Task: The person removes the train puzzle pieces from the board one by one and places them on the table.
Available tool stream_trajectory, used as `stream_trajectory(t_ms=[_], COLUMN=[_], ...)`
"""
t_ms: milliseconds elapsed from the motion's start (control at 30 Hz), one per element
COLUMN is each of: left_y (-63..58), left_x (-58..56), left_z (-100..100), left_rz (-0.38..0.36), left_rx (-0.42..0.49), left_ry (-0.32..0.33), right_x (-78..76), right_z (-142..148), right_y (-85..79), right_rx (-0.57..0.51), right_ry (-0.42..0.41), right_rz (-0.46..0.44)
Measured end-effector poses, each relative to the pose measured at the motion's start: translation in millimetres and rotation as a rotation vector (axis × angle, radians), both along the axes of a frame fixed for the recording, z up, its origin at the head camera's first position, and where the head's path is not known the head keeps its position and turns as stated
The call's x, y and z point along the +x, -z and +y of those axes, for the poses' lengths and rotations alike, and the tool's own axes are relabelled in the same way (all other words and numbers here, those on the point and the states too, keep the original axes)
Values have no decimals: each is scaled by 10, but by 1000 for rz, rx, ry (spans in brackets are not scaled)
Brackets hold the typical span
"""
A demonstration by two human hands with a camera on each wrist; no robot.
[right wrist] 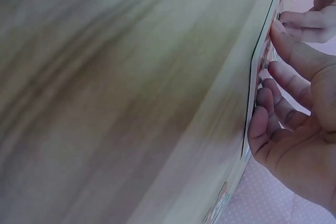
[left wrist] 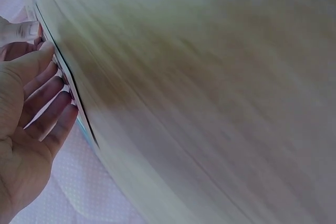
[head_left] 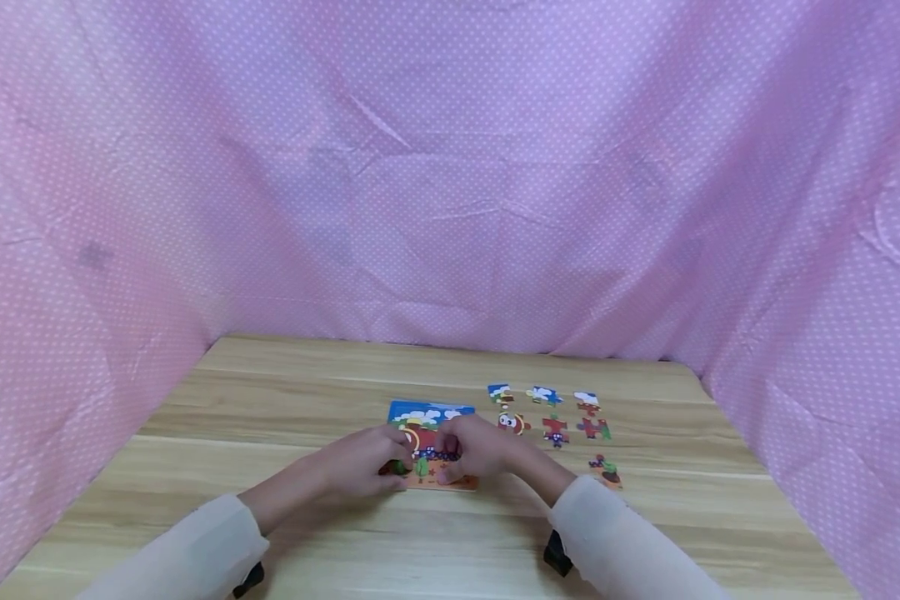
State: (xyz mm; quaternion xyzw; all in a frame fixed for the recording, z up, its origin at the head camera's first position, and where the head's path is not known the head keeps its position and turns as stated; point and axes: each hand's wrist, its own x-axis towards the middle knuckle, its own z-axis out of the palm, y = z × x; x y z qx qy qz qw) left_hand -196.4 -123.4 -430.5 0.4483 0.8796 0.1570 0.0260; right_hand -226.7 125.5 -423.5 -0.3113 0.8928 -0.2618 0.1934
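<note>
A picture puzzle board (head_left: 422,472) lies on the table in the head view, with blue sky, white clouds, a red figure and an orange lower strip. My left hand (head_left: 371,458) rests at its lower left side, the thumb by the near edge and the fingers bent over the picture. Over the right half, my right hand (head_left: 476,446) touches the board with bent fingers and thumb; the palm hides part of the picture. Both wrist views show the board edge-on, with the left hand (left wrist: 26,114) and right hand (right wrist: 299,98) fingertips along its edge.
To the board's right, loose jigsaw pieces lie in rough rows, among them a red piece with eyes (head_left: 512,423), a cloud piece (head_left: 543,395) and a green and orange piece (head_left: 606,471). The wooden table (head_left: 285,375) ends at a pink dotted curtain (head_left: 450,233).
</note>
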Motion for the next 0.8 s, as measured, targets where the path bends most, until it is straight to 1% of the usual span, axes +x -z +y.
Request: stream_trajectory(t_ms=[167, 267, 367, 567, 800], left_y=[-24, -26, -18, -9, 17], left_x=[30, 51, 65, 73, 89], left_z=[-31, -36, -36, -37, -56], left_rz=[-17, -15, -10, 2, 27], left_rx=[-34, -43, -47, -37, -21], left_ry=[-16, -11, -7, -11, -3], right_x=[-5, -8, -10, -15, -13], right_z=[12, 7, -11, -82, -134], right_y=[-4, -19, -33, -36, -64], right_rx=[-9, -12, 7, 74, 112], right_ry=[-8, -23, -29, -10, 9], right_rz=[-11, -29, -30, -20, -48])
